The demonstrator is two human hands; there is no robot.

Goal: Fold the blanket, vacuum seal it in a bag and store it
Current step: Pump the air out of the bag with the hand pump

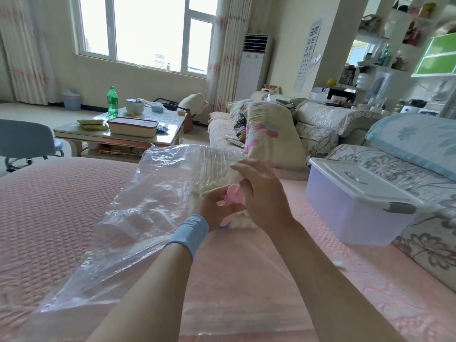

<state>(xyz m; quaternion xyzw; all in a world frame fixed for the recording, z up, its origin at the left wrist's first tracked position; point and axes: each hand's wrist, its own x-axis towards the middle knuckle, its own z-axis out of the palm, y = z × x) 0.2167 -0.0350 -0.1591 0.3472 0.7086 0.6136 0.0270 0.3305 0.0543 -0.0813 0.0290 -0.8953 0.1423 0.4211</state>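
The clear plastic bag [153,193] lies crumpled across the pink quilted bedspread [49,206] in front of me, its near end flat and its far end bulging. Inside, the blanket [217,166] shows white and ridged through the wrinkled film. A pink pump [233,196] stands on the bag. My left hand [212,206] curls its fingers round the pump's body. My right hand [261,193] lies over its upper end, fingers loosely bent; I cannot tell whether they close. A lidded storage box [357,201] sits to my right.
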